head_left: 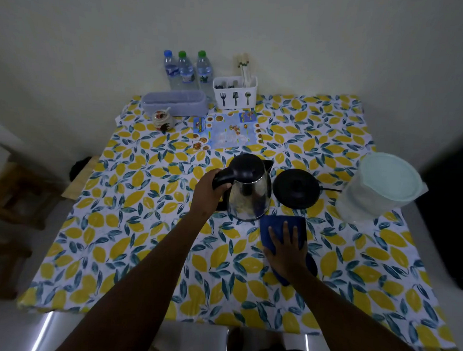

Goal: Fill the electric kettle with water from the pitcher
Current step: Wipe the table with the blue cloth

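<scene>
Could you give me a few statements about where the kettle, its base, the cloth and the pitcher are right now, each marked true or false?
1. The left hand grips the kettle by its handle. True.
2. The kettle sits on its black base. False: it is beside the base, on the side away from the pitcher.
3. The right hand lies flat on a blue cloth. True.
4. The pitcher is being tipped over the kettle. False: it stands untouched, lid on, beyond the base.
5. The kettle's lid is open. False: it is closed.
</scene>
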